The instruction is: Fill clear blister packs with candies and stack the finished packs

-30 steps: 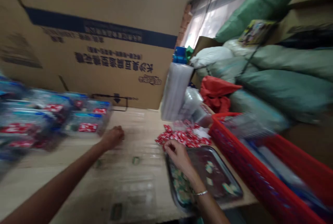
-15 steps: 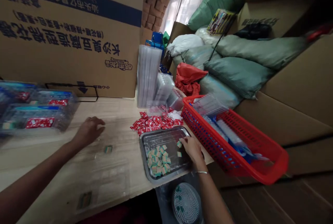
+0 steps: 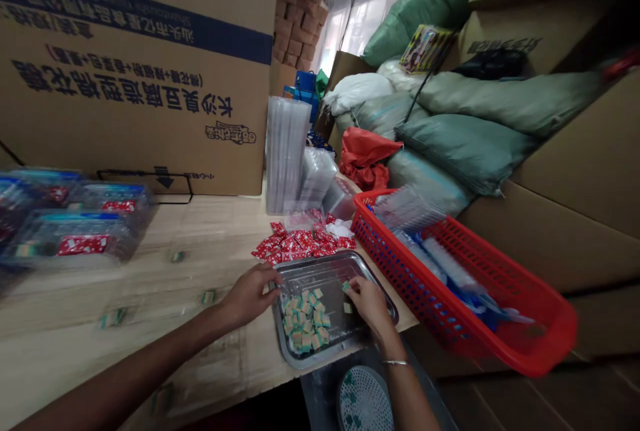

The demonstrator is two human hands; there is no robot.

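Observation:
A metal tray (image 3: 360, 334) lies at the table's front edge, with a pile of small tan-and-green blocks (image 3: 305, 317) on its left side. My right hand (image 3: 369, 301) is over the tray's right half, thumb and fingers pinched on one small block (image 3: 346, 286). Just below those fingertips lies a single loose block (image 3: 348, 308). At the tray's left rim is my left hand (image 3: 253, 294); its fingers are curled, with a gap between thumb and forefinger and nothing visible in it. Red printed sachets (image 3: 295, 244) are heaped behind the tray.
A red plastic basket (image 3: 500, 284) with clear plastic pieces stands right of the tray. Clear stacked packaging (image 3: 287, 154) stands behind the sachets. Filled clear boxes (image 3: 83, 237) sit at the left, before a large carton (image 3: 150, 104). A round perforated lid (image 3: 365, 397) is below the table edge.
My left hand has moved right, from the open table to the tray's left rim. My right hand stays over the tray with a block at its fingertips. The view has shifted slightly.

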